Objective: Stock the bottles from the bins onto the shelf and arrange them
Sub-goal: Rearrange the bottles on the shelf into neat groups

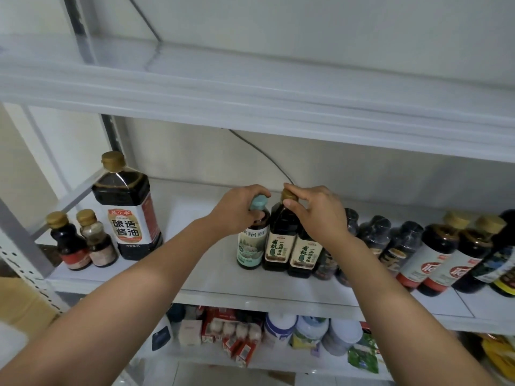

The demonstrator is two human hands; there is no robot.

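Both bare forearms are reaching up and forward from the bottom corners toward the white shelf board (223, 277), smooth and flat-edged; the left hand (237, 208) is curling palm-down over the neck of the teal-capped bottle (252, 246), fingers wrapping just under its rounded cap, gripping it; that bottle is standing upright near the shelf's middle, dark above a pale green label; the right hand (315, 213) is arching over the gold-capped dark bottle (278, 240) just beside it, thumb and fingertips pinching the cap from above, closed on it; a matching dark bottle (303, 254) with the same tan label is standing at its right, partly under the wrist; further right a row of glossy dark bottles (434, 252) is running toward the edge; at the left a large square-shouldered soy sauce bottle (126, 215) is standing beside two small gold-capped bottles (83, 243); packets and round tubs are crowding the lower shelf (278, 358).
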